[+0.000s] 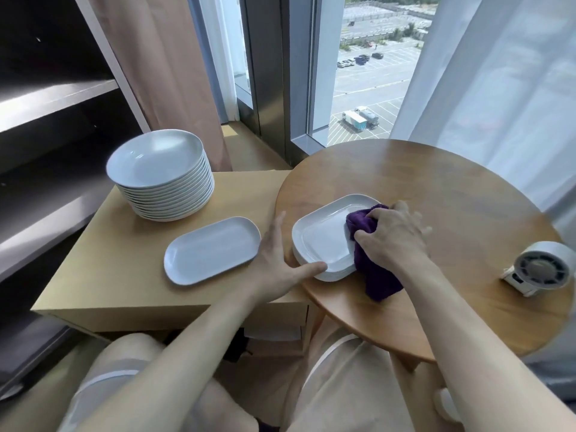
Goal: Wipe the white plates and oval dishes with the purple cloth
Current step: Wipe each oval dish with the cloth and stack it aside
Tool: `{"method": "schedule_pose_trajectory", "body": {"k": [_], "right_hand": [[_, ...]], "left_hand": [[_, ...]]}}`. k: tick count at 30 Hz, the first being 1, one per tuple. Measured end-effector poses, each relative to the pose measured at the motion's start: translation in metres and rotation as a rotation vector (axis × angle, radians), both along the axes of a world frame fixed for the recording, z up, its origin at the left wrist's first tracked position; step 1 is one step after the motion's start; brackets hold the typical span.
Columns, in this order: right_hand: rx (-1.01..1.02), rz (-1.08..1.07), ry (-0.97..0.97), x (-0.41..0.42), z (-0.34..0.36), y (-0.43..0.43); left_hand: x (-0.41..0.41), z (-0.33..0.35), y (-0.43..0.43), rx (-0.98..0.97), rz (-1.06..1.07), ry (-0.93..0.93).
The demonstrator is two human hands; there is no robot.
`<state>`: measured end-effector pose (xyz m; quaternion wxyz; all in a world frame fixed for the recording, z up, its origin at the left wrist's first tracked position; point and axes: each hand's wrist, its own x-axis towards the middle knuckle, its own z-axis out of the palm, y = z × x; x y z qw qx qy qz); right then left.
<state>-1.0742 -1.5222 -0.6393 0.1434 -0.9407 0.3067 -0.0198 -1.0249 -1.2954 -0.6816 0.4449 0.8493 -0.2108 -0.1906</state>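
Observation:
A short stack of white square plates (321,238) sits at the left edge of the round wooden table (461,201). My right hand (394,236) grips the bunched purple cloth (369,244) and presses it on the right side of the top plate; the cloth's tail hangs over the table. My left hand (280,260) rests with straight fingers against the stack's left side, the thumb touching its front rim. One white oval dish (212,251) lies on the pale low cabinet (103,275) to the left. Behind it stands a tall stack of white round plates (162,176).
A small white fan (537,268) lies on the table's right side. Dark shelves (46,120) fill the left, a curtain and a window stand behind. My knees are under the table's front edge.

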Motion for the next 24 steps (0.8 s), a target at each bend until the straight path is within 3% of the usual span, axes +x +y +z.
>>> {"method": "schedule_pose_trajectory", "body": {"k": [5, 13, 24], "right_hand": [[-0.108, 0.093, 0.109, 0.003, 0.004, 0.006], [0.077, 0.405, 0.164, 0.006, 0.014, 0.029], [0.142, 0.521, 0.21, 0.029, 0.02, 0.044]], "left_hand": [[-0.003, -0.014, -0.032, 0.015, 0.022, 0.041], [0.0, -0.027, -0.029, -0.138, 0.049, 0.02], [0.007, -0.027, -0.025, -0.09, 0.019, 0.052]]}}
